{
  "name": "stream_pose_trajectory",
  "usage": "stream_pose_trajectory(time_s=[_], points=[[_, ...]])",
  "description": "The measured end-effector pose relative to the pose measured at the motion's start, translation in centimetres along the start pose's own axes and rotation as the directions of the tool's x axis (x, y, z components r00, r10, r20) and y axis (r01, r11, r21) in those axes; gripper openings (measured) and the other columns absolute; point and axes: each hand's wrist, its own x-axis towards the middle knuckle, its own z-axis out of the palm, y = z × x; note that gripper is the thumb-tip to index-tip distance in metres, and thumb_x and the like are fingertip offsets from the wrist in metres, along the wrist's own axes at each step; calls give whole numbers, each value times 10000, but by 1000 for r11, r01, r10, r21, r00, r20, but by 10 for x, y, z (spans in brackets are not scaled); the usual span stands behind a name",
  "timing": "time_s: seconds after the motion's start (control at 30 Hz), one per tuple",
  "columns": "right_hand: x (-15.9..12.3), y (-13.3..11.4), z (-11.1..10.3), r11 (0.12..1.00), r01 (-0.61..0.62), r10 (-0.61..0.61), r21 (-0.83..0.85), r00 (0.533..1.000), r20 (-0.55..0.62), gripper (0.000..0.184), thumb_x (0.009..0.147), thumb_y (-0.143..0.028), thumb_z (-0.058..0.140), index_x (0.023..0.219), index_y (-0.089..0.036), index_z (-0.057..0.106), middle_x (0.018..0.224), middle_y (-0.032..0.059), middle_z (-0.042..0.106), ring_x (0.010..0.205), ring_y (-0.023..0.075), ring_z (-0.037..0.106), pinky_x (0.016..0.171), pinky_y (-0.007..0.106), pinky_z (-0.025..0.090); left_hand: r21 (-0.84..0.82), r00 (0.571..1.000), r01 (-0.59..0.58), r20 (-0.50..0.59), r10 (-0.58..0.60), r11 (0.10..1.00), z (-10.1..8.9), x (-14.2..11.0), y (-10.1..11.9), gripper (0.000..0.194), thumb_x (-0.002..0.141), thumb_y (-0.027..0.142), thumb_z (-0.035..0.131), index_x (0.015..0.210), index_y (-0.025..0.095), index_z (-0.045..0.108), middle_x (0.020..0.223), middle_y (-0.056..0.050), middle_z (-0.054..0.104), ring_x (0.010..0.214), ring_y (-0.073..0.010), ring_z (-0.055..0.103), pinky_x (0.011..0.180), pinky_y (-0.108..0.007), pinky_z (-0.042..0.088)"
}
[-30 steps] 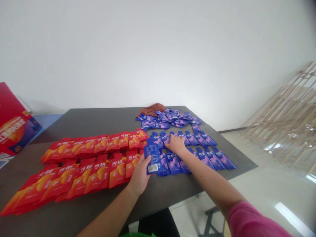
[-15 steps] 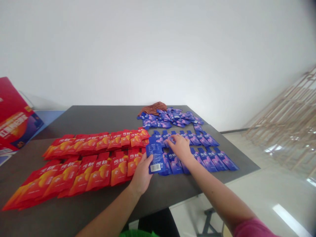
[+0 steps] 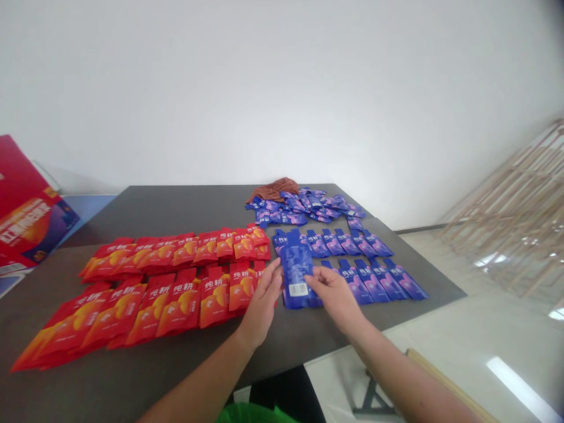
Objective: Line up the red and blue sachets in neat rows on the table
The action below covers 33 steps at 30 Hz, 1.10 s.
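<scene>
Two bare hands meet around one blue foil spouted pouch (image 3: pixel 296 270), its barcoded back facing up, above the near left end of the tidy rows of blue pouches (image 3: pixel 365 282). Its long axis runs near to far, with the spout end pointing far. The left hand (image 3: pixel 262 299) has its fingers spread, their tips against the pouch's left edge. The right hand (image 3: pixel 332 296), overlapping it more, pinches the near right edge between its fingertips. Rows of red foil pouches (image 3: pixel 176 299) lie just left, while a loose heap of blue pouches (image 3: pixel 304 208) lies far, beside a crumpled brown cloth (image 3: pixel 273 190).
</scene>
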Motion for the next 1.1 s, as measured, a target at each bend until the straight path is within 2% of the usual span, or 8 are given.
stream_pose_trajectory(time_s=[0.07,0.13,0.3,0.43,0.6,0.8,0.97,1.1], points=[[25,3,-28,902,6,-70,-431,989,-132,273,912,-392,464,790,-194,604,664,-2,618,610,154,551,577,248,375,9,1000,-1,18,1,1000,-1,0,0,468,921,381,576,1362,246,499,1397,-95,554,1234,-244,560,1080,-409,395],[54,6,-53,641,-28,-125,-767,982,-141,277,949,-310,408,888,-180,645,829,70,704,739,196,631,652,274,376,7,999,14,39,-14,1000,-1,0,0,455,931,392,554,1351,224,502,1376,-114,567,1192,-247,590,1067,-420,403],[107,21,-61,411,2,-122,-912,991,-53,272,910,-109,404,917,-84,675,930,219,708,890,263,666,825,353,348,25,997,43,62,-44,999,-1,0,1,444,928,396,553,1324,198,531,1341,-134,588,1137,-255,619,1042,-430,421],[121,37,-32,316,88,-75,-945,995,68,217,931,-169,484,914,-93,687,933,165,716,903,229,666,901,376,367,36,999,21,48,-22,999,-3,0,3,440,923,413,556,1309,202,547,1331,-127,596,1116,-247,627,1030,-420,429],[116,46,-13,290,156,-48,-944,988,148,253,947,-289,521,916,-113,700,946,132,726,921,227,663,936,408,379,36,999,42,33,-43,998,-6,2,2,439,914,427,567,1299,217,565,1327,-121,602,1101,-239,630,1032,-420,419],[116,48,-38,341,84,-73,-936,995,62,416,1003,-335,340,982,-141,708,1034,178,720,984,261,665,849,367,391,-16,996,82,27,-81,997,-3,0,-1,449,902,423,585,1294,205,570,1312,-129,607,1069,-237,634,1017,-424,425],[156,54,-59,430,48,-59,-902,998,25,347,999,-313,386,1064,-156,688,1125,130,699,1064,222,635,877,328,430,-38,995,93,30,-92,995,-1,-1,-2,423,899,416,593,1261,199,592,1288,-129,620,1045,-236,641,1008,-427,432],[206,56,-44,523,119,-61,-844,993,102,295,969,-332,515,1194,-166,606,1239,86,629,1117,213,600,961,415,459,-53,995,98,20,-97,994,-1,0,-2,425,882,433,617,1238,202,610,1276,-129,631,1040,-244,647,1001,-430,437]])
